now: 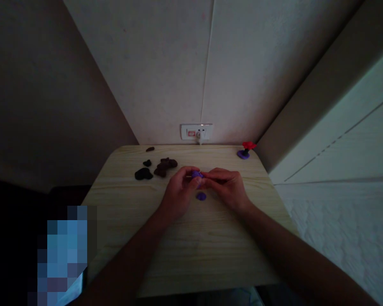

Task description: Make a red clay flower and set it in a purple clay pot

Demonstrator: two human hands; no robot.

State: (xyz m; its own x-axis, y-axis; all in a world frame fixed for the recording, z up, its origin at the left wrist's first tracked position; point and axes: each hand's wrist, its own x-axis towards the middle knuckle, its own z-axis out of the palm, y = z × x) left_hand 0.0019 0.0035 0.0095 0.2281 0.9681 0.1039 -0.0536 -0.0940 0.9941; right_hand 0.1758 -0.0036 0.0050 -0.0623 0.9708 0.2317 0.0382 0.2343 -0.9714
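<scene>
Between my two hands, above the middle of the wooden table [175,255], is a small lump of purple modelling clay [196,174]. My left hand [180,187] is closed round its left side. From the right, my right hand [230,185] pinches at the same lump, thumb and forefinger together. Just below the hands a separate flat purple clay piece [201,196] lies on the tabletop. To the left sit brown clay lumps [164,167] and a black clay piece [143,174], with a smaller black bit [147,162] behind it.
A clay figure with a red flower-like top [249,145] on a purple base [243,154] stands at the back right corner. One small brown piece [150,149] lies near the back edge. A wall socket [196,132] with a plug is behind the table. White quilted bedding [338,229] is to the right.
</scene>
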